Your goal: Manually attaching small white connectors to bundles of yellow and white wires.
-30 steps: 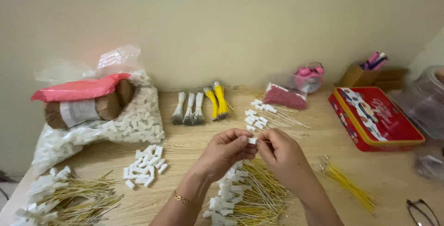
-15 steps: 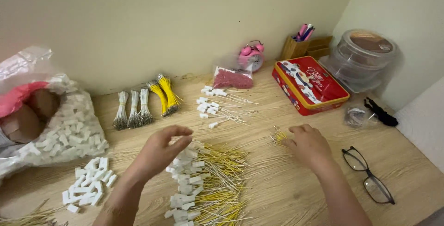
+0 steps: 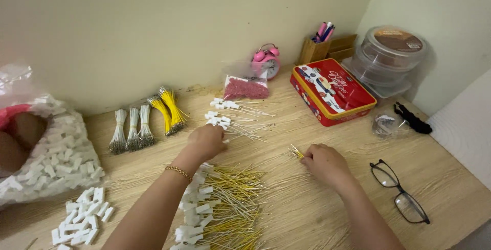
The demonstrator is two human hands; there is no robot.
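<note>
Your left hand [image 3: 205,141] rests clenched over the white-tagged wires [image 3: 227,119], steadying them. Your right hand [image 3: 325,162] pinches yellow wires [image 3: 296,152] off the tabletop [image 3: 307,214].

Left hand [image 3: 206,141], a second ago pressed against the right over one white connector, now reaches out toward 12 o'clock and rests closed on the small pile of white-tipped wires [image 3: 230,119]. Right hand [image 3: 323,161], swung off toward 3 o'clock, now pinches the ends of a yellow wire bundle [image 3: 296,152] against the wooden table [image 3: 286,209], well apart from the left.
</note>
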